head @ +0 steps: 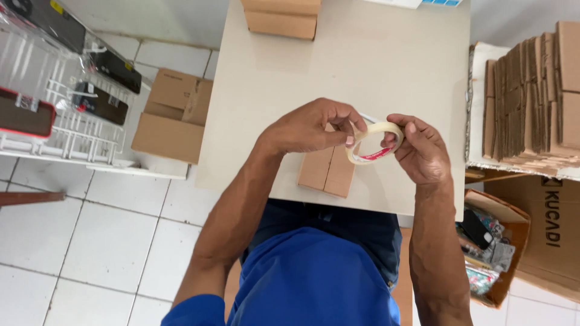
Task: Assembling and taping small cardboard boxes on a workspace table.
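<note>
A roll of clear packing tape [376,142] with a red-and-white core is held up over a small cardboard box [328,171] near the front edge of a beige table [362,66]. My right hand [421,150] grips the roll from the right, fingers through its core. My left hand [314,127] pinches at the roll's left edge with thumb and fingertips, just above the box. The box's top flaps are closed, and part of it is hidden under my left hand.
Another cardboard box [281,17] sits at the table's far edge. On the tiled floor to the left stand an open carton [172,115] and a white wire rack [66,130] with packaged items. Stacked flat cardboard [531,96] and an open carton of goods [492,253] are on the right.
</note>
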